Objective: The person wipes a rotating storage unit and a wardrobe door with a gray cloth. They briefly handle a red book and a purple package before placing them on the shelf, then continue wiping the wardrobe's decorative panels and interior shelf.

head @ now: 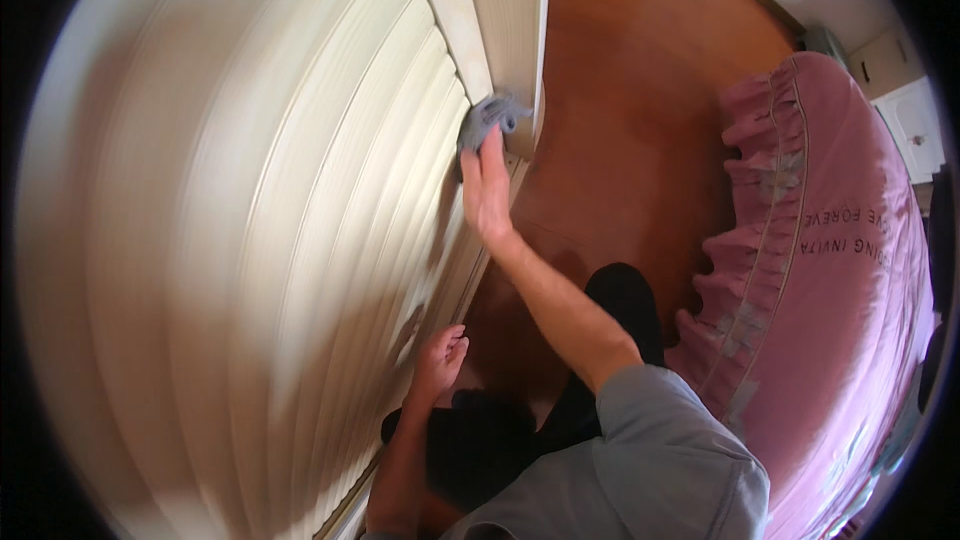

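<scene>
A crumpled grey cloth (489,120) lies under the fingers of my right hand (489,191), pressed against the lower corner where a pale louvred door panel (315,157) meets its frame (502,15). The arm is stretched out, and part of the cloth sticks out past the fingertips. My left hand (441,360) is near the foot of the panel, above my bent leg, with its fingers loosely curled and nothing visible in them. Whether it touches the panel's lower edge I cannot tell.
A bed with a pink ruffled cover (840,240), bearing writing, stands on the right. Reddish-brown flooring (615,127) runs between it and the panel. Pale cabinets (911,127) are at the far right. My dark-clad legs are bent close to the panel.
</scene>
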### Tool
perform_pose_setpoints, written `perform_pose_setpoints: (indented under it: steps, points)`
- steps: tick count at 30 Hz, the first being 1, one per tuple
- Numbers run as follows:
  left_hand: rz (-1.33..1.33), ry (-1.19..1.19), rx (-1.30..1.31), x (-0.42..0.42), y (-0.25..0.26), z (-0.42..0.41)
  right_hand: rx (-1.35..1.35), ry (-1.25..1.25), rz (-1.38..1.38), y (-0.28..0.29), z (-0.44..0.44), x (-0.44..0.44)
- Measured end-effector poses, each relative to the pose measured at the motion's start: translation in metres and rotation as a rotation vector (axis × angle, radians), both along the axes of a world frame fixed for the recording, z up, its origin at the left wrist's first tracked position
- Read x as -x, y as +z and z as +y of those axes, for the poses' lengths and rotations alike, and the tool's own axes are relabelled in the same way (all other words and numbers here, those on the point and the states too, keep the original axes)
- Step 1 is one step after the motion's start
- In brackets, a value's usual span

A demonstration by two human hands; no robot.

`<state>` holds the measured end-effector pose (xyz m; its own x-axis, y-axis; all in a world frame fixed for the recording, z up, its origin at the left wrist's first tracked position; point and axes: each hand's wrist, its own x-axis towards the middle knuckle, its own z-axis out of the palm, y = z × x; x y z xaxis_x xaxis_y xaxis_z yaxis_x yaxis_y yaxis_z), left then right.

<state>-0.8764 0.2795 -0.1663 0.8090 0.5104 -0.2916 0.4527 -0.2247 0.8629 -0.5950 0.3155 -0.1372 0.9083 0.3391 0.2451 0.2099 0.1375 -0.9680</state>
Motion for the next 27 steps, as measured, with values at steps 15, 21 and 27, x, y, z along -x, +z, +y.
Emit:
perform_pose_setpoints:
  steps: [15,21,27]
  points:
    - [0.175,-0.176,-0.381,-0.018,0.013,-0.017,-0.148,-0.023,0.132,-0.005,0.003,-0.052]
    - [0.231,-0.199,-0.465,-0.020,0.015,-0.008,-0.044,0.119,0.458,-0.142,0.001,-0.058]
    - [0.199,-0.094,-0.449,-0.008,0.028,-0.023,-0.081,0.085,0.015,0.022,-0.002,-0.033]
